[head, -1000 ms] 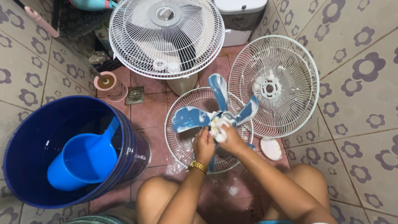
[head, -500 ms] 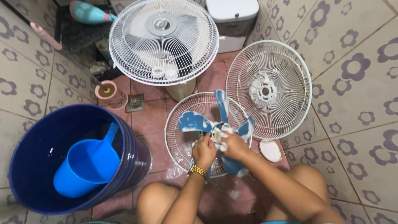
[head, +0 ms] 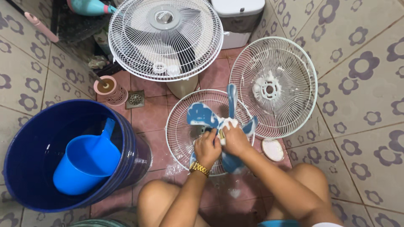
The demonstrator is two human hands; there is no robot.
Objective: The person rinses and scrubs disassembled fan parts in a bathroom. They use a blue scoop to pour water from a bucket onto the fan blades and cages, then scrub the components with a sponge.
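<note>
Head view, looking down on a tiled bathroom floor [head: 151, 115]. The left hand [head: 207, 148] closes its grip around the hub of a blue fan blade [head: 202, 115], which is held above a white fan guard [head: 179, 130] lying flat on the floor. The right hand [head: 235, 141] presses a soapy white cloth [head: 229, 123] against the blade's centre, its grip closed on the cloth. Suds streak the blade surfaces.

A second white guard [head: 290, 84] leans upright against the flowered wall tiles, just beside the flat one and also flecked with foam. Behind both stands an assembled fan head [head: 166, 38]. To the left sits a large dark blue bucket [head: 25, 168] holding water and a lighter blue dipper [head: 86, 162]. A small round cap [head: 272, 149] lies on the floor near the right wrist, and a floor drain [head: 135, 99] sits between bucket and fan.

Risks, as judged: soap makes the plastic slippery, so the blade could twist out of the left hand and strike the wire guard below; hard scrubbing near a thin blade edge could flex or crack it; the leaning guard may slide down on the wet tile.
</note>
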